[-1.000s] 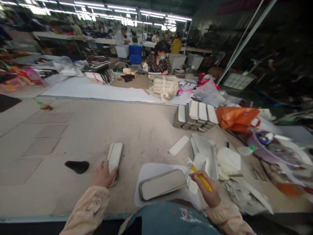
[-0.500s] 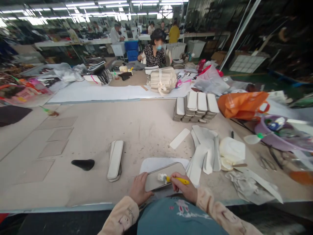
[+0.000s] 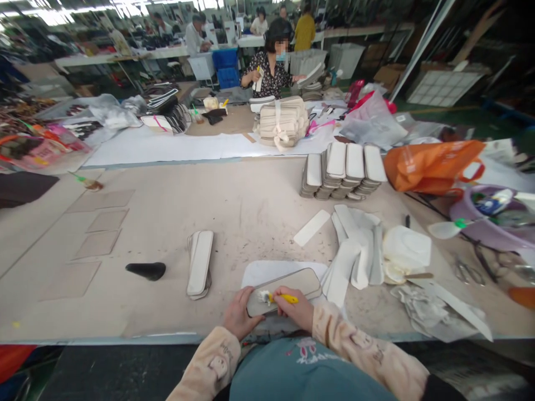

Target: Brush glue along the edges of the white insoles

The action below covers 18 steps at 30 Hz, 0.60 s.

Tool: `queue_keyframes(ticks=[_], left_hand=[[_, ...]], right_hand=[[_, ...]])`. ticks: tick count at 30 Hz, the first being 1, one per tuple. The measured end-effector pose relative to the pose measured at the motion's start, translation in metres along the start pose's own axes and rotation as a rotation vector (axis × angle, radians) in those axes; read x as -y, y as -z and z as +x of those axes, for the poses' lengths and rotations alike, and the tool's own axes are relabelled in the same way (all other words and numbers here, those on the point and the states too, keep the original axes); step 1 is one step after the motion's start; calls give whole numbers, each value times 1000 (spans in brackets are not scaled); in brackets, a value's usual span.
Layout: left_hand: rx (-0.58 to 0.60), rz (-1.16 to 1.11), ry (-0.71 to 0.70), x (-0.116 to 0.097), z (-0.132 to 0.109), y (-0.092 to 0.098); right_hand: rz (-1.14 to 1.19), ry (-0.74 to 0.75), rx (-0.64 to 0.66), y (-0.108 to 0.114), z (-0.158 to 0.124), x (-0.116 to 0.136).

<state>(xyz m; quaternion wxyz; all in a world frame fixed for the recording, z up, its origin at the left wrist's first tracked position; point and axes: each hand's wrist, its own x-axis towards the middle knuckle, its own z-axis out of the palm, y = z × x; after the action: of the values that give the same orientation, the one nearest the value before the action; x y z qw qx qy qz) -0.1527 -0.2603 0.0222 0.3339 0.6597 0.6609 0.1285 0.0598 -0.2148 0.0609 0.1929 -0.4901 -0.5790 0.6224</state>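
Note:
A flat beige oblong piece with a dark rim (image 3: 292, 281) lies on a white sheet (image 3: 267, 271) at the table's near edge. My left hand (image 3: 237, 313) presses its left end, fingers curled over the rim. My right hand (image 3: 296, 307) is closed round a yellow-handled brush (image 3: 279, 298), whose white bristles touch the left part of the piece. A small stack of similar pieces (image 3: 199, 270) lies to the left, apart from both hands.
Loose white strips (image 3: 355, 250) and a white pad (image 3: 406, 249) lie right of the sheet. Rows of stacked pieces (image 3: 343, 175) stand further back, beside an orange bag (image 3: 430, 165). A black piece (image 3: 146, 270) lies left. Scissors (image 3: 467, 272) are right. A person sits across the table (image 3: 271, 69).
A second ago my left hand rested on the small stack and the brush was lifted; since then the left hand came to the piece and the brush dropped onto it, sliding left.

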Motion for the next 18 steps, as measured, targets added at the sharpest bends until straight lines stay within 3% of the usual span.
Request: queue_keyframes(ticks=[6,9,12,18], left_hand=[[3,30,4,0,0,1],[20,54,-2,0,1,0],[21,75,4,-1,2,-1],[-3,91,-19,-1,3,-1]], right_hand=[[-196,7,-299,72,-29,-11],[-318,46,-439,91,-46,-10],[-268,76,-365,78,-51,0],[51,-14,37,12,-21,15]])
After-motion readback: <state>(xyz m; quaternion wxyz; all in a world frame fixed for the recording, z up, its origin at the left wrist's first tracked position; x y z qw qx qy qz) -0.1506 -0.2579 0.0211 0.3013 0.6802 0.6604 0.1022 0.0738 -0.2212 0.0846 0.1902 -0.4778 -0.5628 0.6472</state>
